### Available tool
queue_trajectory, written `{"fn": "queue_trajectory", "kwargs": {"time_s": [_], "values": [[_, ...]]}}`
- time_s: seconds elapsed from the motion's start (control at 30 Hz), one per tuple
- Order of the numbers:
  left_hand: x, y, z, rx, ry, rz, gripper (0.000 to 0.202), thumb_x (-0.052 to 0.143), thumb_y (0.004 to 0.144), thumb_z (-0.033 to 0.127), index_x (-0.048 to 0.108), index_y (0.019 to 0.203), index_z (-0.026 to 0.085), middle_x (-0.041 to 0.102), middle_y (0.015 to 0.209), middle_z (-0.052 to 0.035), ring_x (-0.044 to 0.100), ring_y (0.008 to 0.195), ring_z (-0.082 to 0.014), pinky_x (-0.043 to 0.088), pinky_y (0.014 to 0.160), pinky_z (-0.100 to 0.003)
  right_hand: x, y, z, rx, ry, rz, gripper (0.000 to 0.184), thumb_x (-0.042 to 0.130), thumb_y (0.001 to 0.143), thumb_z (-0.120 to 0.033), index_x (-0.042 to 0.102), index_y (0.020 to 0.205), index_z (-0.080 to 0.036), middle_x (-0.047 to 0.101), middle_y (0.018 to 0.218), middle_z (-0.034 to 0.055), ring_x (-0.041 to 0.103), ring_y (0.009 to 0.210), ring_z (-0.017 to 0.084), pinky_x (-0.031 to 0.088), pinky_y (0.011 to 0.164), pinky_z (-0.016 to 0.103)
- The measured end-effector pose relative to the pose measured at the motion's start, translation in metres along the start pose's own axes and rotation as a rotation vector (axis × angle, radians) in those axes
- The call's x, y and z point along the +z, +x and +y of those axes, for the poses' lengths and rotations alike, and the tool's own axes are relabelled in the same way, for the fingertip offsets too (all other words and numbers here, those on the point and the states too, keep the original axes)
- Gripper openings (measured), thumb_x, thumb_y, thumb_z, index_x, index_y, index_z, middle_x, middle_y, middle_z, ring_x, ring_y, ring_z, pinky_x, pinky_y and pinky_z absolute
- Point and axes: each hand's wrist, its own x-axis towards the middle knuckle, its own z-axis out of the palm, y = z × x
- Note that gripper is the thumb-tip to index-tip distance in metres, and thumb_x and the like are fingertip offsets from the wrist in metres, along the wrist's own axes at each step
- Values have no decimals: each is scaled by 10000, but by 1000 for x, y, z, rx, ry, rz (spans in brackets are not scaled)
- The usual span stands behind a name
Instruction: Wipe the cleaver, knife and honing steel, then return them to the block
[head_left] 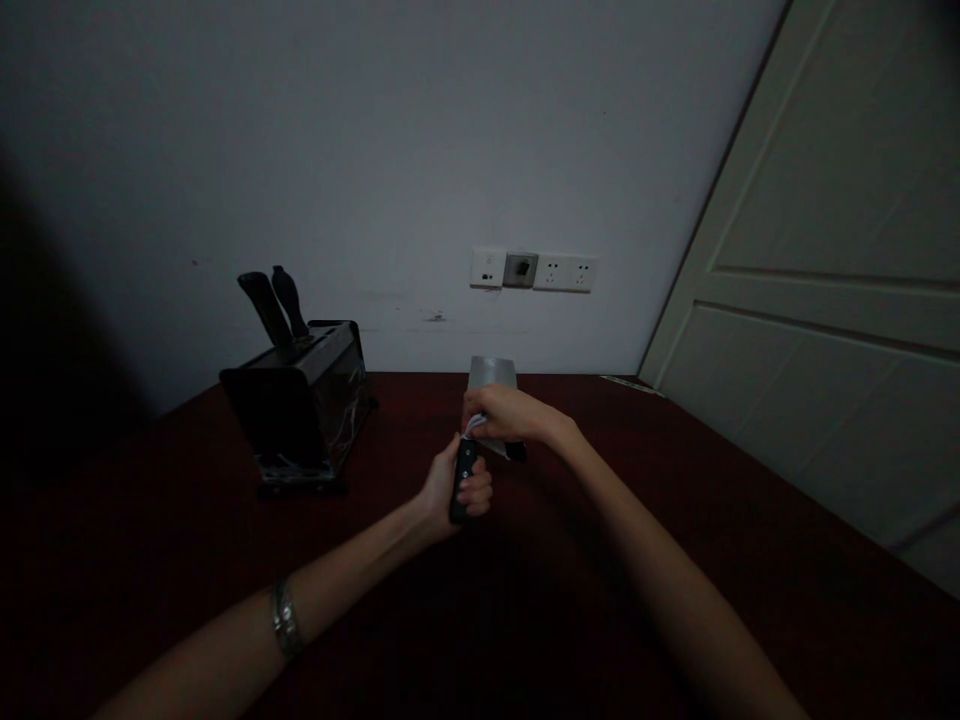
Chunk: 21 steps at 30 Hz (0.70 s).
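Left hand (441, 487): wrapped firmly around the dark, riveted handle (462, 492) of a broad cleaver.
Right hand (504, 412): bent over where handle meets blade, fingers pinching some white material (474, 424), perhaps cloth or paper.
Cleaver (492, 371): mid-desk, its blade pointing at the far edge of the dark red desk (637, 430); whether it touches the wood, I cannot tell.
Likely feel: stiff, weighted toward the blade, with smooth metal that could slip.
Best hold: the handle; the cutting edge is hard to make out, so fingers belong on the flat sides.
Knife block (335, 385): toward the desk's far left corner, two dark handles (264, 305) standing in its top.
Sockets (551, 272): on the wall above the far edge.
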Motion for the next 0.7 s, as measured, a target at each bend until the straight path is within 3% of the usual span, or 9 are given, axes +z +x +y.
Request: {"fn": "queue_trajectory", "kwargs": {"time_s": [0.17,0.4,0.7], "values": [[9,11,15,3,39,-11,617,131,870,549,415,507,140,265,369,52,199,283,-47,219,289,-163,-10,-8,10,62,-53,75,229,520,708,-178,671,879,-162,650,893,69,565,768,156,369,622,244],[11,27,9,-60,118,-52,607,178,842,605,403,506,153,274,351,52,215,275,-54,226,282,-169,-16,-12,17,57,-58,76,201,528,716,-175,669,857,-150,632,929,74,561,831,165,372,695,257],[9,24,23,11,101,-56,608,165,851,591,405,509,149,256,359,60,192,273,-49,229,277,-164,-19,-16,20,80,-65,60,225,512,743,-170,654,918,-161,639,935,71,557,841,163,364,690,246]]}}
